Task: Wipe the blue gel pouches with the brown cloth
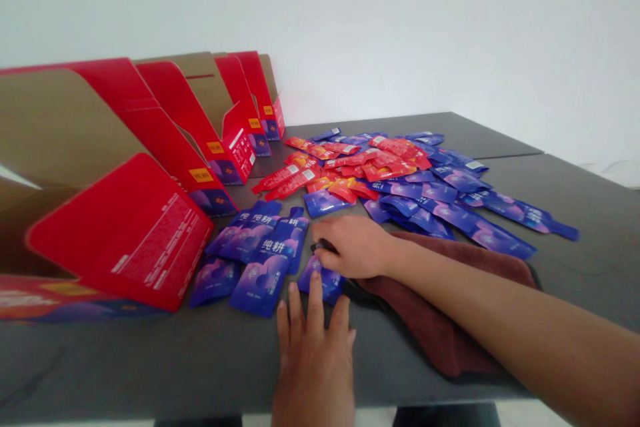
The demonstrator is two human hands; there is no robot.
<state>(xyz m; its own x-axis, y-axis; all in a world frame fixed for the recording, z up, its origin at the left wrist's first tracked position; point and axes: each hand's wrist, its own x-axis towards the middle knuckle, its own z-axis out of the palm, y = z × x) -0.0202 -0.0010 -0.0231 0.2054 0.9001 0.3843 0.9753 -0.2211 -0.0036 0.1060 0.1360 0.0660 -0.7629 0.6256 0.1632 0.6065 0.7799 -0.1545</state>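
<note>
My right hand [353, 245] reaches in from the right, its fingers curled and closed on a dark edge that looks like the black-trimmed corner of a brown cloth [450, 340]. The rest of the cloth lies flat beneath my forearm. Directly under those fingers is a purple-blue pouch [327, 283], partly hidden. My left hand [315, 347] lies palm down with fingers spread, its fingertips on the lower edge of the pouch. Just to the left, several purple-blue pouches with white lettering [265, 267] overlap on the grey table [210, 367].
Red cardboard boxes with open flaps [165, 240] stand in a row along the left, the nearest beside the small group of pouches. Behind my hands spreads a loose heap of red pouches [385, 160] and blue pouches [450, 200]. A white wall [350, 27] rises behind the table.
</note>
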